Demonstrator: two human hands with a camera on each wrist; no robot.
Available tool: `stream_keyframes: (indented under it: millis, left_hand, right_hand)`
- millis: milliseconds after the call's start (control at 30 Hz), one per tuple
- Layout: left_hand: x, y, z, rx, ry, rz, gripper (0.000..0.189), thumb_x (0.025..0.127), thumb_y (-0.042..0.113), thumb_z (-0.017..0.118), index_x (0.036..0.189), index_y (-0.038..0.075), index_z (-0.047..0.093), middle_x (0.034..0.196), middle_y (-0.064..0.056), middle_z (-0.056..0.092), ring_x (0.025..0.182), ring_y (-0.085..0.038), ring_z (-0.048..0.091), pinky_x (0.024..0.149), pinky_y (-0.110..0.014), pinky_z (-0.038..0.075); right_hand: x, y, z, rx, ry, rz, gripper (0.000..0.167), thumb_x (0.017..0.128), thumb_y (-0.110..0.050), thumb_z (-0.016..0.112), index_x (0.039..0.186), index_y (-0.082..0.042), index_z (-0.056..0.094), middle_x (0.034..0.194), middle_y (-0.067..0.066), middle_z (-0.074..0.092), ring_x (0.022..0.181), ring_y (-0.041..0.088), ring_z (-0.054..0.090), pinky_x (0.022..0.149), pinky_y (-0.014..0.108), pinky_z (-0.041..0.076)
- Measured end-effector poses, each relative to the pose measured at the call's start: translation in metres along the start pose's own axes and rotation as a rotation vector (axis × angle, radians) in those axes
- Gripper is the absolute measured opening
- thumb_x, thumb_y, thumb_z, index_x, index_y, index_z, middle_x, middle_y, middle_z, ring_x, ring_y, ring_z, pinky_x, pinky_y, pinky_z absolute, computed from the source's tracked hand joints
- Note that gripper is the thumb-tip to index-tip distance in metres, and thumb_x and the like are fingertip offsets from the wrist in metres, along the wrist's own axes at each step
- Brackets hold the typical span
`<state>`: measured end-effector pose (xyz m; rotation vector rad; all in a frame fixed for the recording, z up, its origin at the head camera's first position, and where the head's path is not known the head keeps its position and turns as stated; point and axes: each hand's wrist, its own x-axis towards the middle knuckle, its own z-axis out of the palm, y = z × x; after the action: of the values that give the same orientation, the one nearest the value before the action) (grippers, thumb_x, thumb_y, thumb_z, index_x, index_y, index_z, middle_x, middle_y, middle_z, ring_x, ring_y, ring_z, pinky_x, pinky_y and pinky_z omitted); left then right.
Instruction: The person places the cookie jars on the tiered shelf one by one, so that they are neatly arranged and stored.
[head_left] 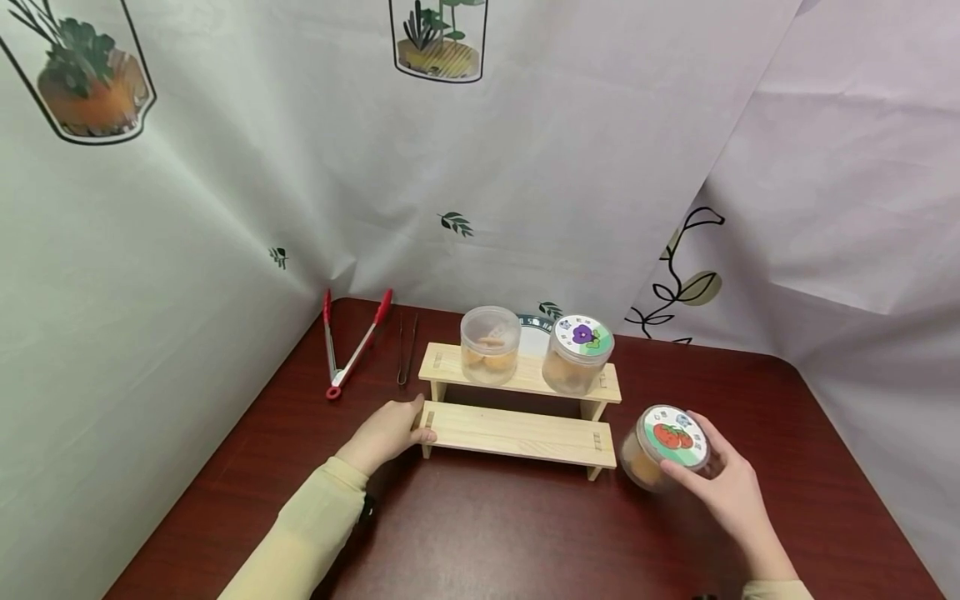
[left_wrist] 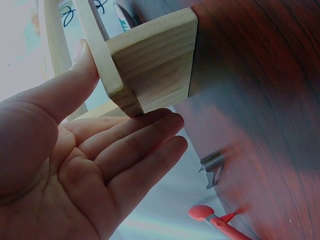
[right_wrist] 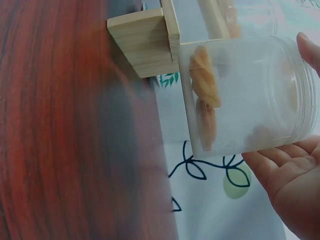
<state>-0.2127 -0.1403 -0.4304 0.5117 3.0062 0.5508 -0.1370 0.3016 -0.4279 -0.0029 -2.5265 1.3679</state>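
Observation:
My right hand (head_left: 731, 487) grips a clear plastic jar (right_wrist: 245, 100) near its lid (head_left: 677, 435), which shows tomatoes. Twisted pastry pieces (right_wrist: 204, 80) lie in the bottom of this jar, held a little above the table just right of a two-step wooden stand (head_left: 517, 429). My left hand (head_left: 386, 435) holds the left end of the lower step, thumb on one long edge and fingers at the other. On the upper step stand a lidless jar (head_left: 490, 346) with orange-brown pieces and a jar with a purple-flower lid (head_left: 577, 354).
Red-handled tongs (head_left: 348, 354) lie spread at the table's back left, with dark tweezers (head_left: 407, 350) beside them. Behind the stand shows part of a white plate (head_left: 532, 340) with a dark lettered rim. Patterned white cloth (head_left: 525, 167) hangs behind the dark red table (head_left: 487, 542).

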Motion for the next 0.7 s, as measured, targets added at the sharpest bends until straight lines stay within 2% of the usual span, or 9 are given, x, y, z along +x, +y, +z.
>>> stream_keyframes:
  millis: [700]
  left_hand:
    - [0.000, 0.000, 0.001, 0.004, 0.003, -0.005, 0.062, 0.079, 0.030, 0.075, 0.121, -0.011, 0.056, 0.103, -0.023, 0.067, 0.093, -0.033, 0.066, 0.079, -0.043, 0.052]
  right_hand:
    - [0.006, -0.017, 0.017, 0.028, -0.050, -0.070, 0.075, 0.077, -0.012, 0.079, 0.142, -0.011, 0.043, 0.111, -0.027, 0.052, 0.095, -0.013, 0.053, 0.073, 0.010, 0.048]
